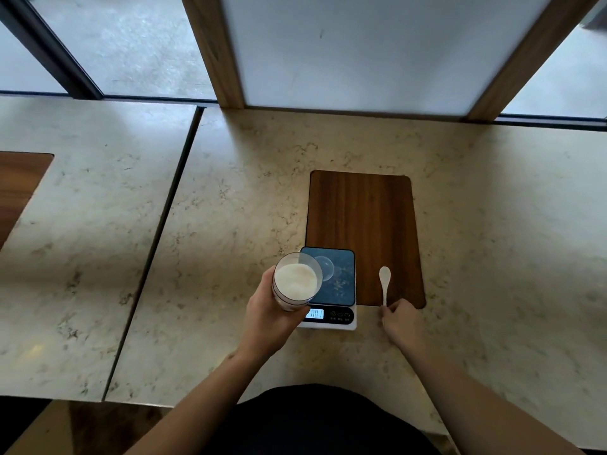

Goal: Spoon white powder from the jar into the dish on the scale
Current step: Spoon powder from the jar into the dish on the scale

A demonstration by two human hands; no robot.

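We find the marble-patterned counter (pixel 230 198) running the full width of the view, split by a dark seam well left of the gripped jar, with frosted window panels and wooden posts (pixel 213 50) behind it. A dark wooden inlay (pixel 364 218) is set flush in the counter just beyond the right hand.

The digital scale (pixel 331 290) sits between the two hands, its lit display reading close to zero. The clear dish (pixel 325 267) rests on its platform and appears empty; the jar's rim overlaps it in view.

The left hand (pixel 269 313) is wrapped closed around the open jar (pixel 295 284), held raised beside the scale, white powder visible inside. The right hand (pixel 400 318) has its fingers pinched at the handle end of the white spoon (pixel 384 282), whose bowl lies on the inlay, away from the wrist. We cannot confirm that the pinch is complete.

We judge the step as spoon pickup, no powder transferred. Next: lift the spoon, carry it leftward to the jar mouth, and dip.
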